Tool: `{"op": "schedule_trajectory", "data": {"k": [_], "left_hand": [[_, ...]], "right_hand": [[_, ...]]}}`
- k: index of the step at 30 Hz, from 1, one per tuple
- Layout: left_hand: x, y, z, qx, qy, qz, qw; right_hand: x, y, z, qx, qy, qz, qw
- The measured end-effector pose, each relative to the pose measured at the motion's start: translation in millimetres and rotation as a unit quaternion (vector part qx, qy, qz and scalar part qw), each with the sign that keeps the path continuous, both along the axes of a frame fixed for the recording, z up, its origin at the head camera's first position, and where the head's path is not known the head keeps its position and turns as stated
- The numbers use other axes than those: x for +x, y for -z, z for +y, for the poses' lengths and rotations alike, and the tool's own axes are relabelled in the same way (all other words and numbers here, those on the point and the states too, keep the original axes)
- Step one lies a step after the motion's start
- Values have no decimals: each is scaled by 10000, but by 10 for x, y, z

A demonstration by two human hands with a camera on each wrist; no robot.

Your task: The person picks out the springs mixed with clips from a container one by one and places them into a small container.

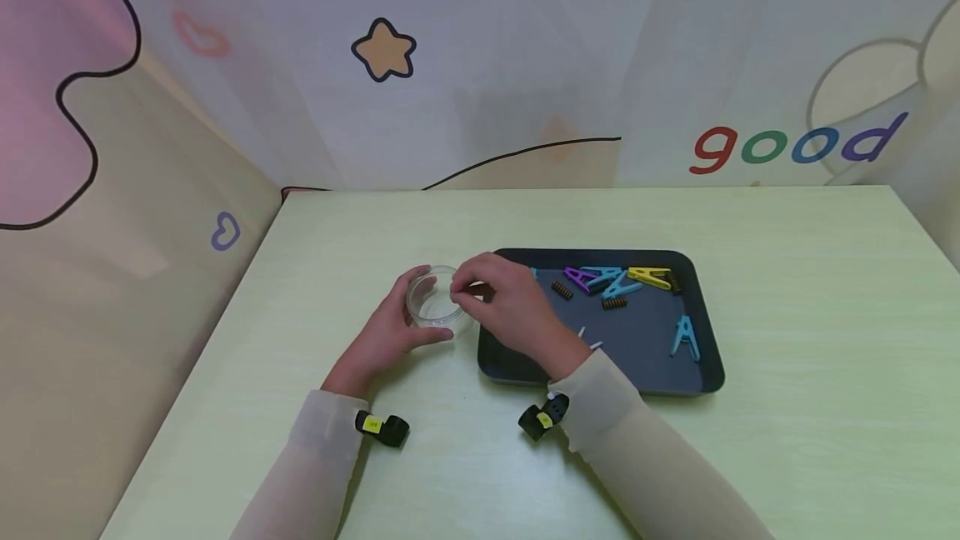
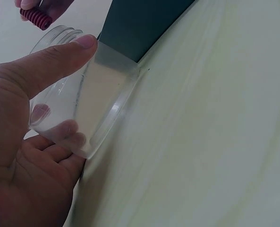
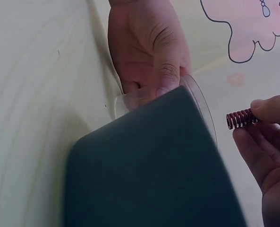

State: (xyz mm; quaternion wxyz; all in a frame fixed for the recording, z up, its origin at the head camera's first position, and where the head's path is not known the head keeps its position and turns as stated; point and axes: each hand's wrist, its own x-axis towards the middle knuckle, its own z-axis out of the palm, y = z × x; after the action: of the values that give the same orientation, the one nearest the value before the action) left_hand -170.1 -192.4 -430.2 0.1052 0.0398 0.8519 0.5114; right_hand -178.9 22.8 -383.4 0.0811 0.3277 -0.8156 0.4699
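Observation:
My left hand [image 1: 382,332] holds a clear jar [image 2: 104,101] by its side, thumb near the rim and fingers curled round the far wall. Inside the jar, nothing shows but the fingers seen through it. Between thumb and fingertips, my right hand [image 1: 521,307] pinches a dark red coil spring [image 3: 239,119]. The spring is close by the jar's open mouth, above the rim in the left wrist view. Just right of the jar lies a dark tray [image 1: 637,348], partly covered by my right hand and wrist.
At the tray's back lie a purple clothespin [image 1: 577,278], a yellow clothespin [image 1: 647,276], blue ones, and loose springs [image 1: 615,303]. Another blue clothespin [image 1: 684,337] lies at the tray's right. Small white pieces [image 1: 596,346] show beside my right wrist. A printed backdrop [image 1: 525,65] stands behind the table.

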Motion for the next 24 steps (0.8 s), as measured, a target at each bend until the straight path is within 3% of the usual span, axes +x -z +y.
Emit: {"op": "schedule_trajectory", "data": {"k": [24], "left_hand": [[0, 0, -5, 1, 4, 36, 10000]], "right_hand": [[-3, 39, -33, 404, 33, -388, 9984]]}}
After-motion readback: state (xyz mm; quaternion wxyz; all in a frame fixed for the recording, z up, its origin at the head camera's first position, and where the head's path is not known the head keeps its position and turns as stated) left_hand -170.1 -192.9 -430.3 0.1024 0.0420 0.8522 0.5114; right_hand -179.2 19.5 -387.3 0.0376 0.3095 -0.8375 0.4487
